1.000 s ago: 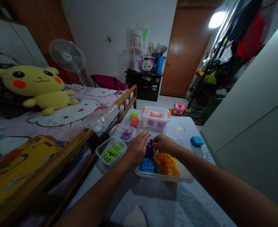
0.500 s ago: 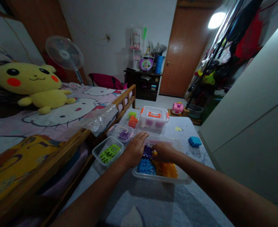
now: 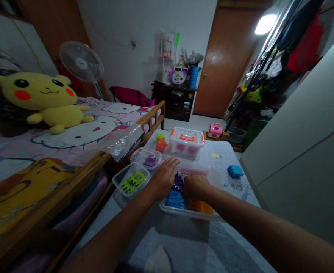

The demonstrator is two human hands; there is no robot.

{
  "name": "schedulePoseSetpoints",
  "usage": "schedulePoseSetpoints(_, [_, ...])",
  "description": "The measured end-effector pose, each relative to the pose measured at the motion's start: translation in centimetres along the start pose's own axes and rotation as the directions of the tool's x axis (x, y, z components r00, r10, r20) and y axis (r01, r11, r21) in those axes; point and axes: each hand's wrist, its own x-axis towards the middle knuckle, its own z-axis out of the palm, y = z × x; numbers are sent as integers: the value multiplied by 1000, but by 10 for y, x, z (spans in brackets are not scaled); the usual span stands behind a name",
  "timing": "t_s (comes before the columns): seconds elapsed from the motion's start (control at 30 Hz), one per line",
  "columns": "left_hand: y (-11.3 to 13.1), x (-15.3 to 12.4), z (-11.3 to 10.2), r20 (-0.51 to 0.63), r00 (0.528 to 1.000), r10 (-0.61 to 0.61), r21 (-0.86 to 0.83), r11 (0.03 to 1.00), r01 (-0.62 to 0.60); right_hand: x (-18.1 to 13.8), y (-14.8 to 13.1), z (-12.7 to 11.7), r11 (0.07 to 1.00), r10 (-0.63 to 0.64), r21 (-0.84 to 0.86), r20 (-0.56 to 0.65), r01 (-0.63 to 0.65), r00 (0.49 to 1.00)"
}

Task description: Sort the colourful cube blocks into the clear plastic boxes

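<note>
A clear plastic bin (image 3: 189, 216) on the bed-like surface holds interlocking plastic blocks: purple blocks (image 3: 178, 182), blue blocks (image 3: 176, 199) and orange blocks (image 3: 200, 206). My left hand (image 3: 165, 179) rests at the bin's left rim with its fingers stretched out. Down inside the bin, my right hand (image 3: 197, 186) is closed among the purple and orange blocks. Its fingertips are hidden, so what they hold does not show. To the left, green blocks (image 3: 133, 182) lie in a small clear container (image 3: 116, 185).
Behind stand a lidded box (image 3: 186, 135) with orange clips, a container lid (image 3: 138, 154) under purple pieces (image 3: 150, 160), and orange blocks (image 3: 161, 145). A blue block stack (image 3: 235, 171) lies at right. A wooden rail (image 3: 78, 174) runs along the left.
My right hand has sunk lower into the bin, its fingers now curled and hidden. My left hand stays at the rim. The whole view has shifted slightly.
</note>
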Motion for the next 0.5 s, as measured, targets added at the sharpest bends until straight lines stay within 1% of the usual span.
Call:
schedulePoseSetpoints(0.1, [2, 1, -1, 6, 1000, -14, 9, 1000, 14, -3, -1, -1, 1000, -8, -12, -17, 8, 1000])
schedulePoseSetpoints(0.3, [2, 1, -2, -6, 1000, -17, -9, 1000, 17, -6, 7, 0, 998, -58, -8, -52, 58, 997])
schedulePoseSetpoints(0.4, [2, 1, -2, 4, 1000, -24, -8, 1000, 24, -6, 7, 1, 997, -77, 9, -50, 78, 996])
schedulePoseSetpoints(0.5, [2, 2, -2, 19, 999, -37, -1, 999, 37, -4, 3, 2, 998, -66, 21, -34, 67, 997])
